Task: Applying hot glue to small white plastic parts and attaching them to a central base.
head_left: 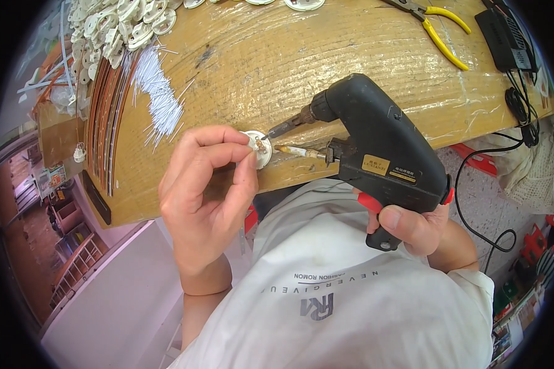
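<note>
A small white round plastic part (263, 151) with copper-coloured bits in its middle lies at the table's near edge. My left hand (210, 178) is closed in a pinch over its left side, thumb and fingertips together. Whatever sits between those fingertips is hidden. From the right, my right hand (412, 229) grips the handle of a black soldering gun (385, 144) with a red trigger. The gun's pointed metal tip reaches the upper part of the white piece. Below it, a second, narrower nozzle with a browned end points at the same piece.
White plastic parts (120, 27) are heaped at the far left. Beside them lie thin white sticks (160, 101) and brown rods (108, 117). Yellow-handled pliers (440, 37) and a black power adapter (505, 40) are at the far right. A black cable (458, 197) hangs past the table's right end.
</note>
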`<move>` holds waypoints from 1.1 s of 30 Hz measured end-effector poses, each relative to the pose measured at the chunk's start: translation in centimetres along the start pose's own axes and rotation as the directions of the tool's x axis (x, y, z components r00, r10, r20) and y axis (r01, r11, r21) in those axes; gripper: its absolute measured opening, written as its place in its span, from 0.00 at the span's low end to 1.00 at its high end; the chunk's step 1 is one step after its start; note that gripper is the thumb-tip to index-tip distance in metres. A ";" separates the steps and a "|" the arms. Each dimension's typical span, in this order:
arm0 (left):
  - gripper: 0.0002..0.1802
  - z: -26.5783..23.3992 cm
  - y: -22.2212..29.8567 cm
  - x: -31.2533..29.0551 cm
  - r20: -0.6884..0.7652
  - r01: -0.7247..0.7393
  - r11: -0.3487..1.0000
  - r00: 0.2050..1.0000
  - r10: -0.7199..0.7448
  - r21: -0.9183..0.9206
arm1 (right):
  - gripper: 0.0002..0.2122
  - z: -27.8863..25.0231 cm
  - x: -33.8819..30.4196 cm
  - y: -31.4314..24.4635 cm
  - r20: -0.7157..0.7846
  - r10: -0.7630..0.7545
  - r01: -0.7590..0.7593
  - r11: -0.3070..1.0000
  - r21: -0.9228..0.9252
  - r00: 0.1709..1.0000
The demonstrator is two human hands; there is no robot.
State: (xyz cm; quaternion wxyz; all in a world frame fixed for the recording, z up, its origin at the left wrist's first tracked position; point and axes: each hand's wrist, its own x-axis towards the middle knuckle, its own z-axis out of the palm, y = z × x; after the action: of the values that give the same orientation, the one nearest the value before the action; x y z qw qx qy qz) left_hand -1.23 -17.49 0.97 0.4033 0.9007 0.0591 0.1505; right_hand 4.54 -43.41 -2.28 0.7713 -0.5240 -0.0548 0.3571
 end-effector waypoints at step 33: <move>0.01 0.0 0.5 -0.6 -0.002 0.120 0.987 0.993 -0.121 -0.102 | 0.22 -0.2 -0.4 0.1 -0.002 -0.070 0.070 0.998 -0.005 0.998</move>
State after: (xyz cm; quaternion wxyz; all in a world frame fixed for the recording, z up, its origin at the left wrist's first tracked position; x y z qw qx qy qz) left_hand -1.84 -17.96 1.14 0.4569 0.8730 0.1073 0.1325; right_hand 4.27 -43.75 -2.32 0.7821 -0.5240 -0.0733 0.3293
